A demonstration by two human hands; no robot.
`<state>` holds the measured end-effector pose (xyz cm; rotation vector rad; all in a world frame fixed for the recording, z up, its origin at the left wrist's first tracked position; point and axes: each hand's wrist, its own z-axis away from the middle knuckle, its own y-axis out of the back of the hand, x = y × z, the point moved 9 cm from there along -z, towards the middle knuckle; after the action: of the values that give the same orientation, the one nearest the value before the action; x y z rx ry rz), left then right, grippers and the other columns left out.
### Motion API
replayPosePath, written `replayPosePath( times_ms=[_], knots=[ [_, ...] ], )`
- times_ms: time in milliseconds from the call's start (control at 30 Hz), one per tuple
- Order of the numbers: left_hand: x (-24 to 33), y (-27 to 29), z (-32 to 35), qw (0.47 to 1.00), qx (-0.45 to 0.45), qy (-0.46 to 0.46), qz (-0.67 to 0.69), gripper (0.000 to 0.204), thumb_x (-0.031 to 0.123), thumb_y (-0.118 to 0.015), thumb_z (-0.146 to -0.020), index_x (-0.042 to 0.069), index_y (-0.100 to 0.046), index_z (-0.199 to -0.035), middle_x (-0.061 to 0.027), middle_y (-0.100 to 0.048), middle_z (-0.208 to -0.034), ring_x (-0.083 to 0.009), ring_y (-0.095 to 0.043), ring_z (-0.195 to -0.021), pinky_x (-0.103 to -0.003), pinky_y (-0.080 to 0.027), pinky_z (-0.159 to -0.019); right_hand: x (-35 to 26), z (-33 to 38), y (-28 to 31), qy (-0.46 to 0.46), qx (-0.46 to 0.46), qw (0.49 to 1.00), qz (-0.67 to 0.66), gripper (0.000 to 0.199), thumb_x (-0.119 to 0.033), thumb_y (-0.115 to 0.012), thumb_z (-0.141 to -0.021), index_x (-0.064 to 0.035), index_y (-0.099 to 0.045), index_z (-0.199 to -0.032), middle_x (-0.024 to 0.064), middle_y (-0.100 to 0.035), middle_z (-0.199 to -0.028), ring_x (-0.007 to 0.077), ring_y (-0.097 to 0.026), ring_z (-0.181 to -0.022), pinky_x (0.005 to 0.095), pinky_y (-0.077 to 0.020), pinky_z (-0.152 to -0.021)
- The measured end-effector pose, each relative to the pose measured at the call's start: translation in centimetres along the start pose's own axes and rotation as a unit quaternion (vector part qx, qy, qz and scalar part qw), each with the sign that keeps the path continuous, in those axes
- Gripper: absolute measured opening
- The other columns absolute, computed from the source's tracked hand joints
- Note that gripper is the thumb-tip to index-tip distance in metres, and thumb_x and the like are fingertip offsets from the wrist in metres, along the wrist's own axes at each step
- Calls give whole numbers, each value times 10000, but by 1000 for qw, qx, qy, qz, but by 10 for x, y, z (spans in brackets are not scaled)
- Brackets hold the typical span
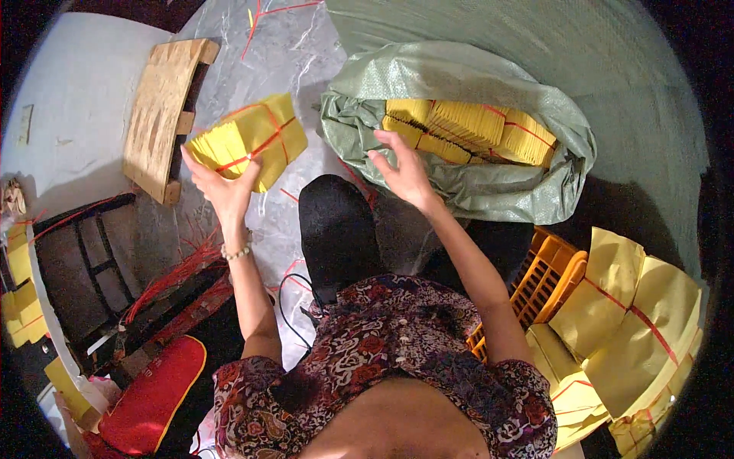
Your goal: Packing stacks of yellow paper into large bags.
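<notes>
Left hand point(222, 187): fingers clamped on tied yellow paper bundle point(248, 141), left of green sack point(459, 122). Right hand point(401, 168): fingers apart, empty, nearer sack's mouth.

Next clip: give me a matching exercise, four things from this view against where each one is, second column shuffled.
Things:
1. tied yellow bundle
2. green woven sack
3. orange crate
4. wooden pallet

Places:
A. on the floor, upper left
B. held up in the left hand
C. by the person's right elbow
D. open beyond the right hand, holding yellow bundles

Pairs: 1-B, 2-D, 3-C, 4-A
</notes>
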<state>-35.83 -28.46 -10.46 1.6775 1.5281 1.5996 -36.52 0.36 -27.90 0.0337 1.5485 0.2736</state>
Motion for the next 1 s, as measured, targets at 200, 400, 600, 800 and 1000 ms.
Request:
replayPosePath(
  times_ms=[200, 400, 600, 800, 1000],
  knots=[
    [143, -29, 52, 973, -118, -188, -70, 1244, 398, -816, -455, 21, -130, -1422, -281, -345, -1234, -433, -364, -1128, -531, -298, -961, -38, 29, 15, -36, 34, 980, -192, 477, -251, -584, -889, -5, -402, -1255, 169, -496, -1208, 247, -521, -1110, 373, -437, -915],
    [174, -120, 108, 956, -215, -181, -82, 1220, 365, -836, -414, 67, -196, -1409, -244, -376, -1197, -397, -399, -1083, -496, -328, -894, 26, 68, 36, -262, 112, 880, -381, 551, -314, -544, -884, 15, -364, -1288, 119, -455, -1266, 211, -459, -1155, 367, -377, -965],
    [165, -172, 137, 949, -248, -186, -55, 1142, 293, -819, -502, 67, -167, -1413, -243, -399, -1238, -395, -441, -1055, -465, -357, -860, 60, 66, 50, -265, 120, 891, -348, 628, -387, -610, -830, 11, -377, -1256, 76, -501, -1180, 200, -496, -1068, 347, -387, -942],
    [162, -179, 137, 921, -343, -139, 126, 853, 0, -576, -668, -5, -125, -1392, -271, -544, -1074, -435, -505, -1004, -452, -427, -856, 77, 67, 66, -207, 265, 932, -138, 1158, -496, -790, -618, 28, -81, -1368, 259, -279, -1333, 332, -327, -1236, 431, -324, -1003],
    [159, -192, 145, 892, -398, -146, 156, 585, -14, -499, -770, 78, -295, -1311, -199, -579, -1160, -364, -588, -1015, -383, -481, -842, 83, 93, 75, -410, 236, 880, -33, 1466, -577, -834, -458, 34, 116, -1392, 367, -86, -1388, 482, -135, -1309, 527, -170, -1079]
  ],
)
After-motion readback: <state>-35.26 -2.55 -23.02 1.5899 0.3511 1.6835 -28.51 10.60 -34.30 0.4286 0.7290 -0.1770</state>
